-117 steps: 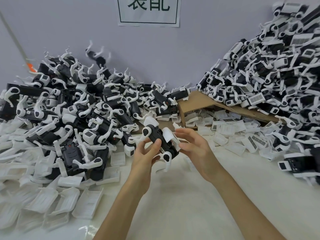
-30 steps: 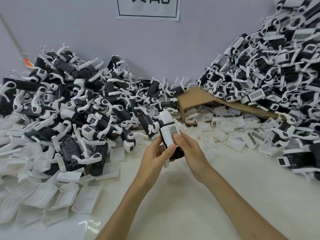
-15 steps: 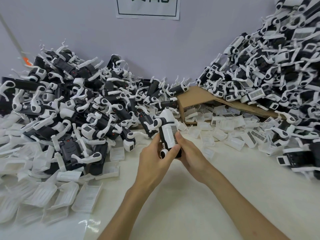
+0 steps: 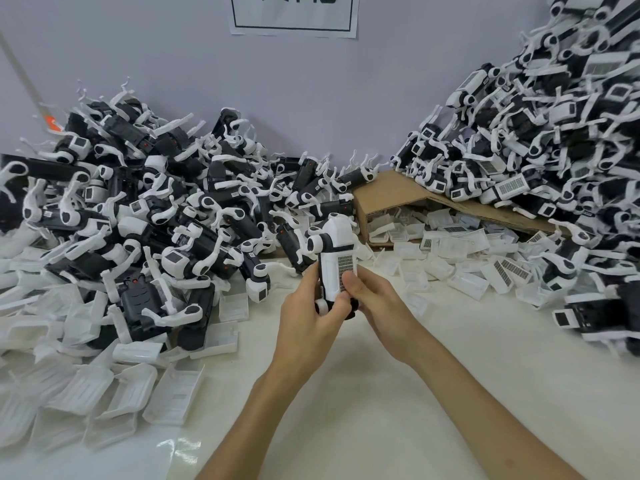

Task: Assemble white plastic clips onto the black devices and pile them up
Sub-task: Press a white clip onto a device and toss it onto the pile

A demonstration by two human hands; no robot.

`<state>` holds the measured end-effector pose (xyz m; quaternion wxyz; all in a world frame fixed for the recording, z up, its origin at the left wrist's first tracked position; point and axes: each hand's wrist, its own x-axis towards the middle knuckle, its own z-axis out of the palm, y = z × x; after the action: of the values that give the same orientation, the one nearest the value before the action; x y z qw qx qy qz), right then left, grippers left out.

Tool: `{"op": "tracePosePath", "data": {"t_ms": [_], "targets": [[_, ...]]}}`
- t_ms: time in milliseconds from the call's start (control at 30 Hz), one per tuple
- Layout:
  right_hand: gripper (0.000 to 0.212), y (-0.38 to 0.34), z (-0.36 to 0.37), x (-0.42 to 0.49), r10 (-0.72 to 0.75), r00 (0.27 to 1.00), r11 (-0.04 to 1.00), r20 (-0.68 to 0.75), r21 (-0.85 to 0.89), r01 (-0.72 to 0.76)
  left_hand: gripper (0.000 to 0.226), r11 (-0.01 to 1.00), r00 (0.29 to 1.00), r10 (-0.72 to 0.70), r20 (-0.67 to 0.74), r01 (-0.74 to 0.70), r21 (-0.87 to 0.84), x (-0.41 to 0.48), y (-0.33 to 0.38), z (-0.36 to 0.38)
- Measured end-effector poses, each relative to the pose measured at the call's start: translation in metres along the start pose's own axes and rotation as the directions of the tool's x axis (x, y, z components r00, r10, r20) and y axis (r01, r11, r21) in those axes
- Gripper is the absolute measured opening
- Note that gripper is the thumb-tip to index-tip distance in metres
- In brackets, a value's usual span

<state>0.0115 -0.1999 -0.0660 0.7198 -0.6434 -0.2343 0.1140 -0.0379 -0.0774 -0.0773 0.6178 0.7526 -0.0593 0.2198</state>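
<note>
- White clip [image 4: 334,271] now lies flat along the black device [image 4: 317,244], barcode face toward us. A few seconds back it was a loose part in the right hand, angled off the body.
- Over the last second the unit goes from tilted to near upright, head end up, just below frame centre, above the table [image 4: 381,410].
- Left hand [image 4: 308,320]: fingers wrapped round the device's lower left side, thumb across its bottom end.
- Right hand [image 4: 374,303]: thumb pressed on the lower part of the barcode face, fingers curled behind. It pinches clip and body together.
- Latch edges are hidden, so seating is our judgement: looks home, final squeeze under way.
- Meaning: this unit is nearly done, and only piling it remains.
- Left heap [image 4: 138,209] is nearest. Right heap [image 4: 536,150] shows similar barcode faces. We can't tell which one takes finished units.
- Loose clips [image 4: 121,393] at lower left, more by the cardboard [image 4: 391,192].
</note>
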Motion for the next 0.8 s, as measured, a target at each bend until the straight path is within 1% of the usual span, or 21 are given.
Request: {"op": "tracePosePath", "data": {"t_ms": [100, 167, 233, 300, 367, 500, 600, 667, 733, 800], "targets": [[0.034, -0.002, -0.004, -0.001, -0.01, 1.0, 1.0, 0.03, 0.027, 0.009, 0.04, 1.0, 1.0, 0.003, 0.008, -0.003, -0.021, -0.001, 0.002, 0.002], [0.029, -0.004, -0.005, -0.002, -0.004, 0.999, 0.998, 0.034, 0.063, 0.001, 0.044, 1.0, 1.0, 0.017, 0.025, -0.017, 0.004, -0.002, 0.001, 0.002], [0.031, -0.005, -0.002, -0.003, -0.002, 1.0, 0.999, 0.008, 0.051, 0.001, 0.04, 1.0, 0.999, 0.023, 0.036, -0.023, 0.012, -0.001, 0.0, 0.002], [0.039, -0.005, 0.001, -0.003, 0.003, 1.0, 1.0, -0.03, 0.024, -0.002, 0.038, 1.0, 0.999, 0.019, 0.045, -0.02, 0.009, -0.001, -0.001, 0.002], [0.044, -0.005, 0.002, -0.003, 0.0, 0.998, 1.0, -0.058, 0.01, 0.0, 0.039, 1.0, 0.998, 0.009, 0.06, -0.009, 0.006, 0.0, -0.002, 0.003], [0.046, -0.005, -0.001, -0.003, -0.006, 0.996, 1.0, -0.084, 0.012, 0.007, 0.042, 1.0, 0.996, -0.01, 0.092, 0.011, -0.014, 0.0, -0.003, 0.006], [0.051, -0.006, -0.001, -0.003, -0.008, 0.997, 0.999, -0.081, 0.041, 0.011, 0.04, 0.996, 0.998, 0.029, 0.06, -0.034, 0.076, -0.001, -0.004, 0.007], [0.052, -0.004, 0.0, -0.002, -0.005, 0.998, 1.0, -0.067, 0.03, 0.007, 0.039, 0.986, 0.999, 0.051, 0.005, -0.051, 0.157, 0.0, -0.006, 0.005], [0.047, -0.002, 0.002, -0.001, -0.004, 1.0, 1.0, -0.031, -0.019, 0.004, 0.038, 0.972, 0.996, 0.074, -0.058, -0.059, 0.229, 0.001, -0.009, 0.003], [0.04, -0.002, 0.005, 0.0, -0.033, 0.999, 0.995, -0.017, -0.095, 0.031, 0.034, 0.966, 0.991, 0.099, -0.089, -0.074, 0.247, 0.002, -0.011, 0.0]]}}
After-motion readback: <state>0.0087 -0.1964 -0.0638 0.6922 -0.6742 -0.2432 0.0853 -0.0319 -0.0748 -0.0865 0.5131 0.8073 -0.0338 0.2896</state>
